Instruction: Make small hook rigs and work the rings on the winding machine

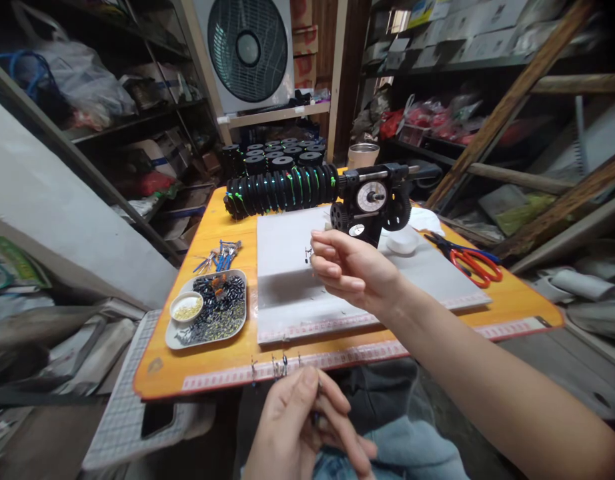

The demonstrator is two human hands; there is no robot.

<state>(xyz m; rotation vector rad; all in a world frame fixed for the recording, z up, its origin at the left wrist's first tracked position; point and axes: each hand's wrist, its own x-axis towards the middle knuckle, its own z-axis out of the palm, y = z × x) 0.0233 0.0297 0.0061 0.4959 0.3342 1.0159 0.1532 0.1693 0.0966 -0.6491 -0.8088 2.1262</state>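
My right hand [355, 270] is raised over the white board [287, 237], its fingers curled together in a pinch. Small dark pieces on a thin strand [308, 255] show just beyond its fingertips; whether it grips them I cannot tell. Lower down, near the table's front edge, my left hand [305, 413] is closed, thumb pressed on the fingers. A small shiny bit shows between those fingers, too small to name. Several tiny dark and metallic pieces [284, 363] stand or hang along the measuring strip [217, 377] just beyond the left hand.
At left, a white tray [241, 313] holds dark and yellowish small parts and a cup [202, 303]. Blue-handled thin tools [227, 255] lie behind it. A black geared winder [371, 200] carries a row of black spools [282, 190]. Red-handled scissors [475, 263] lie right.
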